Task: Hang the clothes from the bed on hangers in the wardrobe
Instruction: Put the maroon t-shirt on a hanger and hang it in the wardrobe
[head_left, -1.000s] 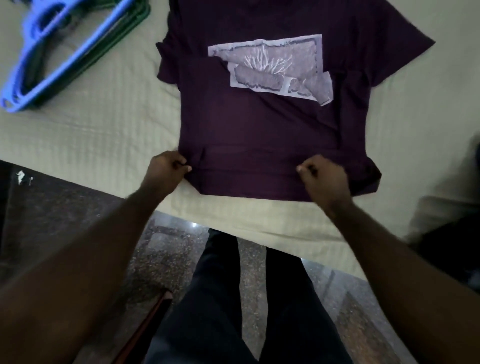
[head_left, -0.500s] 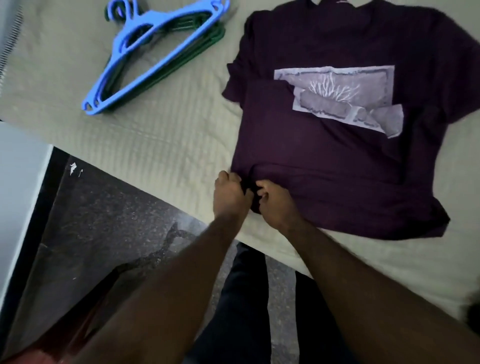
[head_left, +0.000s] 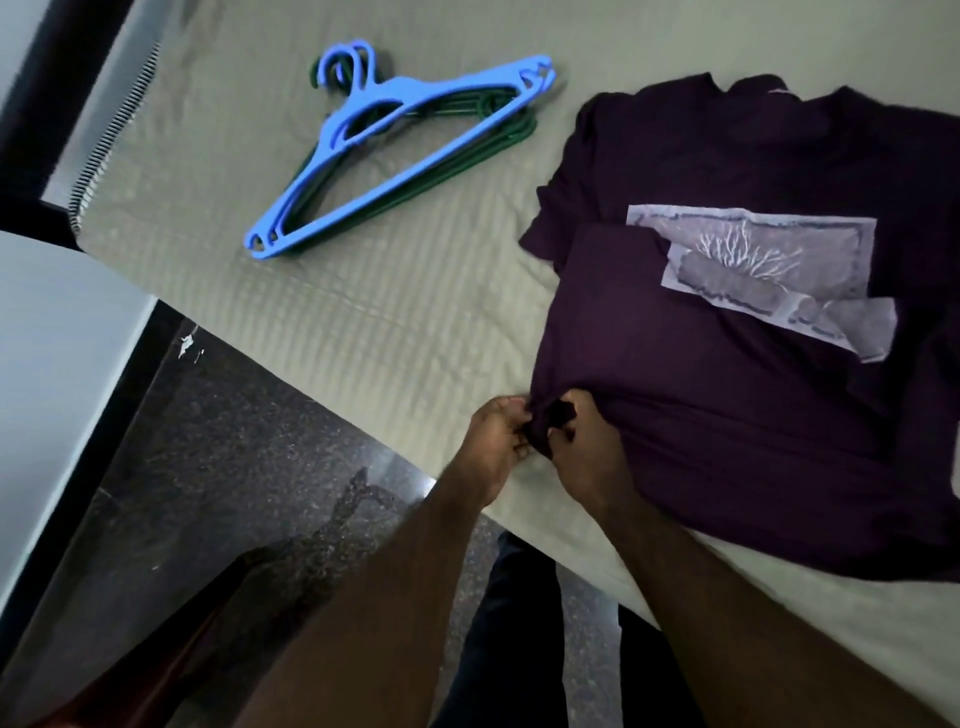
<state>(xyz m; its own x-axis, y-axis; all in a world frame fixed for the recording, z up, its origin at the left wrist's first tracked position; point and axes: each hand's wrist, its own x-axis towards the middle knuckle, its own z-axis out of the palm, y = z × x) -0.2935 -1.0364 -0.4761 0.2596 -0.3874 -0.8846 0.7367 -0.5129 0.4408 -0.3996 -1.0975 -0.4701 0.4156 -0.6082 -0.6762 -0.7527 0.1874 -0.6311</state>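
Left hand (head_left: 496, 441), right hand (head_left: 589, 449) together on T-shirt (head_left: 701, 415) hem.

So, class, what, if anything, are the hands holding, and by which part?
Left hand and right hand both pinch the purple T-shirt at a bottom hem corner.

Both hands, left hand (head_left: 496, 439) and right hand (head_left: 584, 441), pinching purple T-shirt (head_left: 727, 415) hem corner on bed (head_left: 363, 312), hangers (head_left: 384, 150) beside
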